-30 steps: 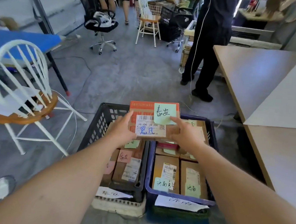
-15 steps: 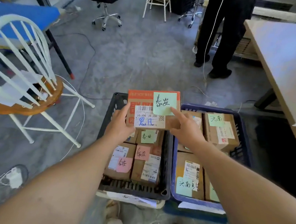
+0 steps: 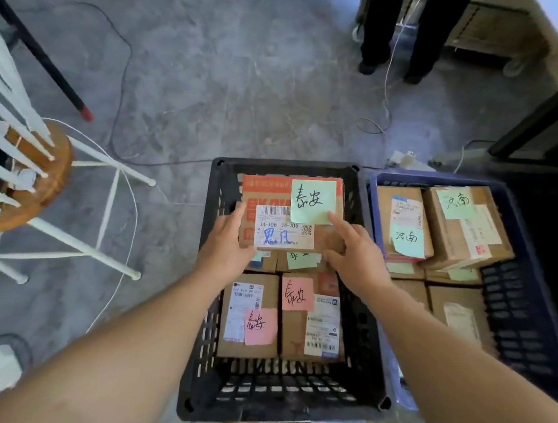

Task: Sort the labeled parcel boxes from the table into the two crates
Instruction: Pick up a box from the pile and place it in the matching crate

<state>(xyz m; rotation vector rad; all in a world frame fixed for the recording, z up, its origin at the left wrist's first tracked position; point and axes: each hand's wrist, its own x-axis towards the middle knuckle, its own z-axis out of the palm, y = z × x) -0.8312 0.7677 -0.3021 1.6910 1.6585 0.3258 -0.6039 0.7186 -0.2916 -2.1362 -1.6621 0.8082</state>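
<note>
Both hands, left [image 3: 229, 244] and right [image 3: 355, 254], fingers closed on the box [image 3: 291, 212]; lower it flat into the black crate's [image 3: 205, 272] far end, fingers clear of the rim

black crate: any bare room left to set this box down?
Bare mesh floor shows only along the near wall of the black crate, in front of the two pink-noted boxes. The middle and far end are packed. The held box, in both hands, can only go on top.
</note>
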